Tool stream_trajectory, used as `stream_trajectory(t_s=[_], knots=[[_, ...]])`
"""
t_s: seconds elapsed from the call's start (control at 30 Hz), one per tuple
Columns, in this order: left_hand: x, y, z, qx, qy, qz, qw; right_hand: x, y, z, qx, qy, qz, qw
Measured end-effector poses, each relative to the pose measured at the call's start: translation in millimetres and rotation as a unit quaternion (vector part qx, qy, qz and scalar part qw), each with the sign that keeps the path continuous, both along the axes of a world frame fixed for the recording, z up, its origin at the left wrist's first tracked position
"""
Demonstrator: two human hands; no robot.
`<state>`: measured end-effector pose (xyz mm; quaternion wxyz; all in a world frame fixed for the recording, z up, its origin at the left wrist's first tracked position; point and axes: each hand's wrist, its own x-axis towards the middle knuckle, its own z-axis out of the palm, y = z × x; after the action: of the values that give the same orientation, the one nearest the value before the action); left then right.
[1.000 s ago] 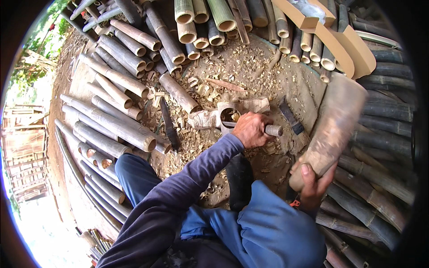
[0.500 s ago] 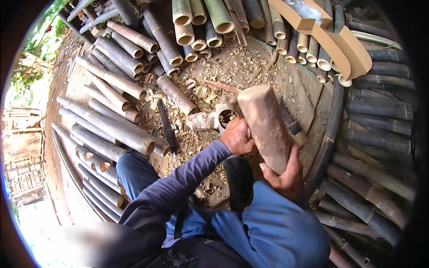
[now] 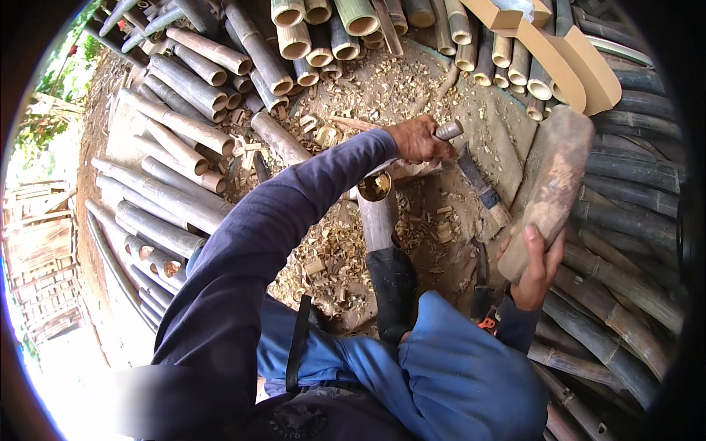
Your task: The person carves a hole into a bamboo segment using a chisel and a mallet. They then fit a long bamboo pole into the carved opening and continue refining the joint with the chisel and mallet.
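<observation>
My left hand (image 3: 419, 140) is closed round a short rod, whose round, metal-looking end (image 3: 449, 130) sticks out to the right; its other end is hidden by my fingers. Just below that hand stands a bamboo tube (image 3: 377, 220), its open mouth up with pale chips inside. My foot in black footwear (image 3: 392, 287) is against the tube's near end. Out to the right, my right hand (image 3: 537, 259) grips a thick wooden block (image 3: 557, 176) by its lower end, tilted with its far end up and right. Block and rod are apart.
Wood chips (image 3: 316, 268) litter the ground. A broad blade with a wooden handle (image 3: 489, 198) lies between my hands. Bamboo poles are stacked left (image 3: 158, 231), far (image 3: 360, 18) and right (image 3: 632, 176). An opened cardboard box (image 3: 577, 66) rests at far right.
My right hand has swung the block right, away from the bamboo tube. My left hand has moved farther out and right, and the rod's round end now shows.
</observation>
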<state>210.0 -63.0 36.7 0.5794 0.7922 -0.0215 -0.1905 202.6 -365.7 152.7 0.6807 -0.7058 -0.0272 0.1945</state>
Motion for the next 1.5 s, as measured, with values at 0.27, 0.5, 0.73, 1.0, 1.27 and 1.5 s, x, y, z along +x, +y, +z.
stream_trajectory(t_s=[0.27,0.5,0.73,1.0,1.27,1.5], knots=[[-47.1,6.9,-7.7,0.210,-0.232,-0.054,0.948,25.0,52.6,28.1,-0.148,-0.163,0.312,0.924],[-52.8,-4.4,27.4,-0.006,-0.054,0.026,0.998,13.1,64.0,24.8,-0.209,-0.332,0.318,0.863],[-83.8,0.3,14.0,-0.058,-0.018,0.170,0.983,-11.0,87.6,36.7,-0.108,-0.305,0.302,0.897],[-99.0,-72.0,-11.3,0.213,-0.274,0.206,0.915,1.3,65.1,31.6,-0.150,-0.270,0.336,0.890],[-103.8,-144.4,-4.1,0.289,-0.175,0.162,0.927,-45.2,-45.2,-3.8,-0.169,-0.093,0.116,0.974],[-102.4,-133.6,-7.6,0.308,-0.142,0.138,0.931,-69.5,-68.5,-28.7,-0.129,0.029,0.102,0.986]])
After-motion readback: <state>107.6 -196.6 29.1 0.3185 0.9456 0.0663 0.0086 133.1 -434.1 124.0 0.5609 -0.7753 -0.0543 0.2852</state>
